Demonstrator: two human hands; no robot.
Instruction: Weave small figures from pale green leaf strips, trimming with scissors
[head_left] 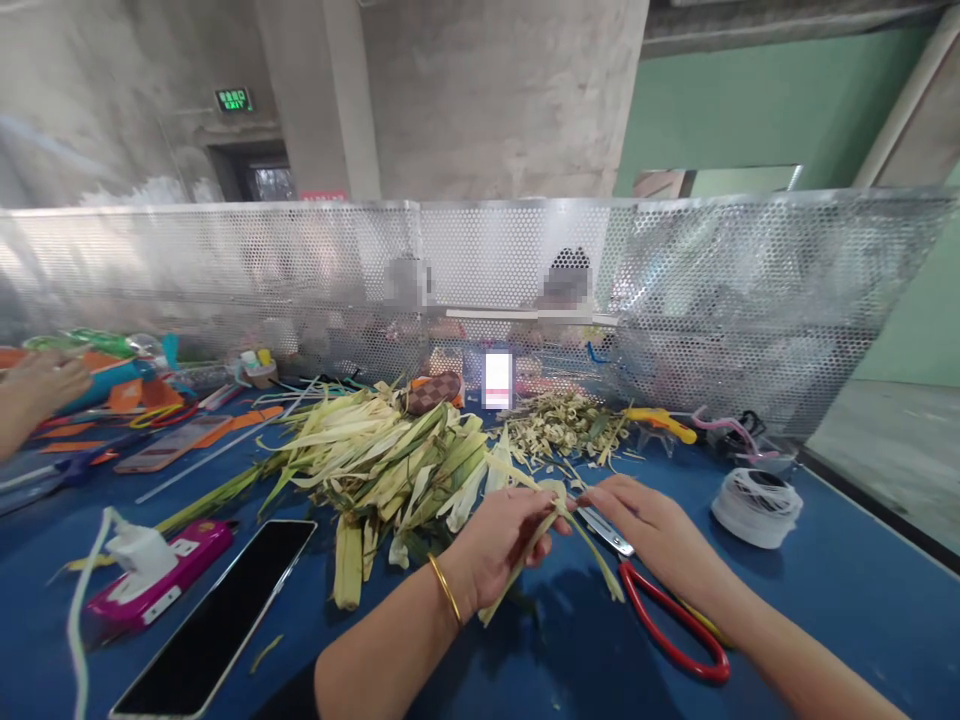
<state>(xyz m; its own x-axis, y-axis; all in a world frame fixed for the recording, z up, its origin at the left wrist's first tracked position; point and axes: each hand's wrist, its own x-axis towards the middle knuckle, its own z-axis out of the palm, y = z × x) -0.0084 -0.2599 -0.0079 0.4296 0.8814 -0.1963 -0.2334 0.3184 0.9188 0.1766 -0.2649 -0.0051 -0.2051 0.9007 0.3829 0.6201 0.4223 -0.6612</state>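
Observation:
My left hand (517,540) is closed around pale green corn husk strips (555,500), whose ends hang below the palm and off to the right. At the top of the strips, my right hand (637,510) pinches with thumb and forefinger; the exact spot held is partly hidden. Red-handled scissors (671,640) lie on the blue table beneath my right hand, their blades partly covered by it. Just beyond my left hand spreads a big heap of corn husks (390,450). A smaller pile of husk trimmings (559,425) lies behind both hands.
Left of me are a phone (225,610) and a magenta power strip (169,575) with a white charger. A spool of white cord (756,508) and a yellow glue gun (664,422) sit at right. A perforated metal partition (315,270) closes the back. Another person's hand (45,390) shows far left.

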